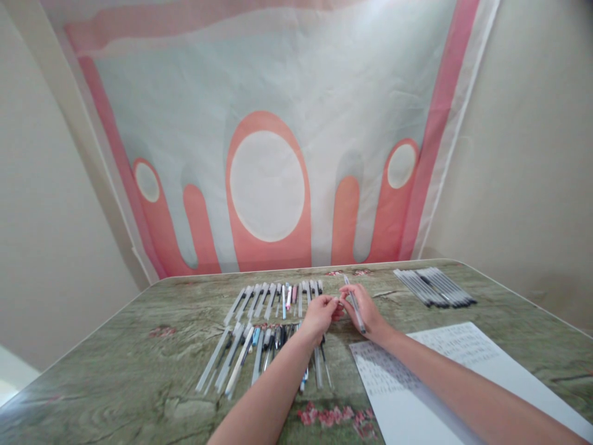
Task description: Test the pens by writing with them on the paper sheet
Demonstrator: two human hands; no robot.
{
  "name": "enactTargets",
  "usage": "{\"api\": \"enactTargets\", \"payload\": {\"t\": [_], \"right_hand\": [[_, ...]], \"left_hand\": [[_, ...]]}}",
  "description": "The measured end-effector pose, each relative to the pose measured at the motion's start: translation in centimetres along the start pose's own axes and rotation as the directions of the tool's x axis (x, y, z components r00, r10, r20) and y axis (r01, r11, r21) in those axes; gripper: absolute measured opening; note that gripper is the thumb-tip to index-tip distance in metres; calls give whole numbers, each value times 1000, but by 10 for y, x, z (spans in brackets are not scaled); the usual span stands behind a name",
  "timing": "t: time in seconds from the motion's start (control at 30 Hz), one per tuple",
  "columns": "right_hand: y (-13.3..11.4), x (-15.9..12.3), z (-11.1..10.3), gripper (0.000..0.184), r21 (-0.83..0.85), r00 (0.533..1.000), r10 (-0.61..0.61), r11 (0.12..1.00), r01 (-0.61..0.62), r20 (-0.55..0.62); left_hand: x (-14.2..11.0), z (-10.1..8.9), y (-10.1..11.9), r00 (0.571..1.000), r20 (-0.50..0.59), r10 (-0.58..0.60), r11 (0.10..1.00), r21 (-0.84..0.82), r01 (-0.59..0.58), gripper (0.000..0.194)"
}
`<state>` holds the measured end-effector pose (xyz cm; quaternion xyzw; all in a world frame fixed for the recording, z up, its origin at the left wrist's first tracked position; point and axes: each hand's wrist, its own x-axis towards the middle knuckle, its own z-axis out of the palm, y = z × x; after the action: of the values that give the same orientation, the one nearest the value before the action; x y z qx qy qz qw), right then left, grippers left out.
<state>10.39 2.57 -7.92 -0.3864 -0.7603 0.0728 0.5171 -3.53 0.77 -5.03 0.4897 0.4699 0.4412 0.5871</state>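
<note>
My right hand (365,310) holds a slim clear pen (356,309) with a dark end, slanting across the fingers with its other end pointing up and away. My left hand (321,316) is closed in a pinch, its fingertips meeting those of my right hand. Whatever is between those fingertips is too small to make out. Just left of my left hand lies a back row of pens (259,301), mostly clear-bodied, with a few blue and pink ones. A nearer row of mixed pens (238,358) is partly covered by my left forearm.
A white sheet of paper (467,383) with handwritten lines lies under my right forearm. Farther right, a neat row of clear, dark-ended pens (433,288) rests on the wood-patterned table (152,364). Behind the table's far edge hangs a pink and grey printed cloth (278,74).
</note>
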Motion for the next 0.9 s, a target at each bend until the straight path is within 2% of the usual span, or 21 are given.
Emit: {"api": "enactTargets", "payload": {"t": [0.3,0.47,0.57,0.67,0.73,0.83,0.9], "right_hand": [[-10,0,-4,21,32,999,1,999,0,-36],[-27,1,-15,32,130,999,44,991,-44,0],[-30,3,-18,31,231,993,115,966,-113,6],[-28,5,-15,31,384,958,286,881,-277,34],[-27,6,-12,32,519,911,407,766,-380,66],[-26,6,-9,33,675,859,506,605,-422,83],[-26,5,-9,32,700,850,518,572,-427,95]], "left_hand": [[0,3,-1,1000,12,-2,1000,-14,3,23],[1,2,1,1000,-23,14,998,-55,-15,22],[2,1,1,1000,-23,12,996,-88,-14,21],[3,0,-2,999,-21,30,993,-114,-32,21],[3,-1,-4,999,-15,50,991,-126,-51,20],[4,-1,-6,998,-13,61,986,-152,-62,20],[5,0,-7,999,-9,48,983,-176,-49,20]]}}
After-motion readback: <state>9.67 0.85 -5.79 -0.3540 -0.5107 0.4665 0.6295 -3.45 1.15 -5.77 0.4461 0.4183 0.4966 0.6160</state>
